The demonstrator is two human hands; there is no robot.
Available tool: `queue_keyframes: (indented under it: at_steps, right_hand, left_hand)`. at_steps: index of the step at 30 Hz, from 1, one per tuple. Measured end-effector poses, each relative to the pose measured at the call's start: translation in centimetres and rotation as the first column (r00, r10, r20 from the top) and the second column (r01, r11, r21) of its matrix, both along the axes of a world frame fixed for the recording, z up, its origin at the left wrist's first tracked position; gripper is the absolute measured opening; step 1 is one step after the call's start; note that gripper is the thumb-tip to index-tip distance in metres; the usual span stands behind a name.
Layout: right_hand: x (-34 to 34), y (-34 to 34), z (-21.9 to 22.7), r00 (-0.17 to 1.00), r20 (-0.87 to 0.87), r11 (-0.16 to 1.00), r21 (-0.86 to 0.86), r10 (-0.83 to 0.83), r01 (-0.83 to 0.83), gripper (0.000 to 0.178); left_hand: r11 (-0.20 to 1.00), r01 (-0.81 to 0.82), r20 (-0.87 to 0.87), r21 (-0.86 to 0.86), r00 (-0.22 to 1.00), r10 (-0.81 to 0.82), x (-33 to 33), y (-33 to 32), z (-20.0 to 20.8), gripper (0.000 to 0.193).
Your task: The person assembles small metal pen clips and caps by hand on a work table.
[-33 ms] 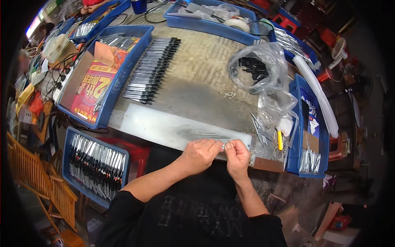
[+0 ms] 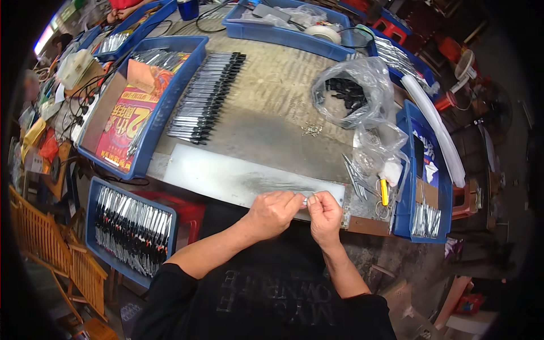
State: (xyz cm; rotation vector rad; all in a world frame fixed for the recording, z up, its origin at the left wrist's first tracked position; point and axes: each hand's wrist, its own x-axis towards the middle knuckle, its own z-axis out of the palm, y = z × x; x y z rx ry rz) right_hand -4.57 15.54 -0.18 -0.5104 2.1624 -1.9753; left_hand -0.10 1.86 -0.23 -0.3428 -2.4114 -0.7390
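Note:
Close together at the table's near edge, my left hand (image 2: 273,213) and my right hand (image 2: 326,218) are both closed in a pinch. Between their fingertips shows a small silvery piece (image 2: 305,202); most of it is hidden, so its exact kind cannot be made out. Just beyond the hands lies a white, grey-smudged work sheet (image 2: 209,174). A row of black-and-silver pens (image 2: 209,99) lies side by side at the left of the table. A little heap of tiny metal parts (image 2: 311,130) sits right of the middle.
An open plastic bag (image 2: 378,85) holds black parts. Thin metal rods (image 2: 355,177) and a yellow-handled tool (image 2: 385,192) lie at the right. Blue trays stand around, including the left tray (image 2: 169,105), right tray (image 2: 403,218) and a lower-left tray of pens (image 2: 133,226).

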Motion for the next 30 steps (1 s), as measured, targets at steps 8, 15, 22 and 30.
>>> queue_keyframes:
  at_steps: [8, 15, 22, 30]
  right_hand:
    - [-6.8, 0.3, 3.3, 0.961, -0.177, 0.864, 0.494, 0.212, -0.099, 0.020]
    - [-23.0, -1.5, 3.6, 0.774, -0.600, 0.817, 0.540, 0.203, 0.205, 0.017]
    - [-29.5, -4.5, -0.6, 0.680, -0.500, 0.389, 0.861, 0.536, 0.327, 0.020]
    - [-29.7, -4.7, -0.8, 0.677, -0.530, 0.413, 0.842, 0.510, 0.347, 0.015]
  left_hand:
    - [0.993, -0.080, 0.049, -0.090, 0.995, 0.085, -1.7, -2.2, -1.2, 0.011]
    - [0.992, -0.093, 0.052, -0.082, 0.994, 0.097, -2.2, -3.1, -2.3, 0.012]
    - [0.995, -0.091, 0.055, -0.034, 0.994, 0.093, -2.2, -3.1, -2.3, 0.013]
    - [0.998, -0.068, 0.069, 0.001, 0.995, 0.068, -2.4, -3.4, -2.2, 0.015]
